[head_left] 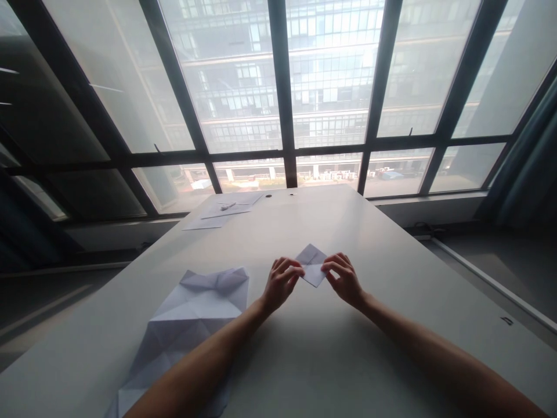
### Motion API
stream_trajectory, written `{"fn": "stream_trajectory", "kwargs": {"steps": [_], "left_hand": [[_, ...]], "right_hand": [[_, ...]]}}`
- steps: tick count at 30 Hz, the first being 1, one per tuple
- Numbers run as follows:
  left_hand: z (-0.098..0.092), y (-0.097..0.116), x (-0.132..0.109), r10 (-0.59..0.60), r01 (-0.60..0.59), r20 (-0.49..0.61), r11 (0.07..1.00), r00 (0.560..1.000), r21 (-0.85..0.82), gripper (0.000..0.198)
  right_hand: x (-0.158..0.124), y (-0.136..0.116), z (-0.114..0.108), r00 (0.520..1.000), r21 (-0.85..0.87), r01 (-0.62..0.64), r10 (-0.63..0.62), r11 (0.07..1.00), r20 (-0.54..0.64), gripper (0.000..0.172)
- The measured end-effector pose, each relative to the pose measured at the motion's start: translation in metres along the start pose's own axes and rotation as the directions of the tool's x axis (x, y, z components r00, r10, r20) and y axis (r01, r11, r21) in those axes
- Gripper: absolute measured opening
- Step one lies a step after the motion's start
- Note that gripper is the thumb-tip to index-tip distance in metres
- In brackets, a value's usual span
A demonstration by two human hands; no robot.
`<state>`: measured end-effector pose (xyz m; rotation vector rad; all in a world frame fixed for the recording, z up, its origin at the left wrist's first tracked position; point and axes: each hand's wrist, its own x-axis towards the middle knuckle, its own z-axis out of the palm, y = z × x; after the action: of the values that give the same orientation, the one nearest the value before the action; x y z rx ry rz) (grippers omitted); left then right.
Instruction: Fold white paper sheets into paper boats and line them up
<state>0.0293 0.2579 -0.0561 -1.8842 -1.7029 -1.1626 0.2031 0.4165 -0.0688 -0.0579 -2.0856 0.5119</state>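
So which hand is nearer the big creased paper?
Left hand, just right of the creased paper; the right hand is farther, at the right corner of the folded paper.

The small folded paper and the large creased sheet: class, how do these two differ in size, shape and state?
The small folded paper is far smaller than the large creased sheet.
The small folded paper is a compact diamond; the large creased sheet is spread out, crossed by fold lines.
The small folded paper is held by the left hand and right hand; the large creased sheet lies on the table.
Both look whitish.
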Motion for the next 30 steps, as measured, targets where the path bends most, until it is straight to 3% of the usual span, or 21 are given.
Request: {"fn": "stream_trajectory", "kwargs": {"steps": [5, 10, 14, 18, 24, 30], "left_hand": [[0.003, -0.003, 0.0, -0.076, 0.075, 0.116, 0.997, 0.99, 0.012, 0.012], [0.01, -0.014, -0.003, -0.193, 0.239, 0.309, 0.964, 0.931, -0.117, 0.011], [0.014, -0.018, -0.006, -0.281, 0.347, 0.339, 0.926, 0.898, -0.152, 0.025], [0.017, -0.021, -0.007, -0.368, 0.451, 0.327, 0.863, 0.87, -0.229, 0.04], [0.019, -0.024, -0.007, -0.29, 0.338, 0.251, 0.925, 0.924, -0.177, 0.015], [0.017, -0.019, -0.006, -0.204, 0.225, 0.292, 0.974, 0.935, -0.04, 0.017]], "right_hand": [[-0.001, 0.006, 0.003, 0.993, -0.036, -0.052, 0.056, 0.998, 0.1, 0.012], [-0.006, 0.014, 0.009, 0.962, -0.045, -0.153, 0.159, 0.987, 0.223, 0.011], [-0.008, 0.016, 0.011, 0.939, -0.029, -0.253, 0.253, 0.967, 0.234, 0.032], [-0.011, 0.021, 0.013, 0.901, -0.043, -0.317, 0.315, 0.948, 0.299, 0.036], [-0.012, 0.022, 0.013, 0.911, -0.121, -0.228, 0.256, 0.966, 0.324, 0.023], [-0.008, 0.011, 0.009, 0.936, -0.17, -0.076, 0.129, 0.983, 0.326, 0.029]]}}
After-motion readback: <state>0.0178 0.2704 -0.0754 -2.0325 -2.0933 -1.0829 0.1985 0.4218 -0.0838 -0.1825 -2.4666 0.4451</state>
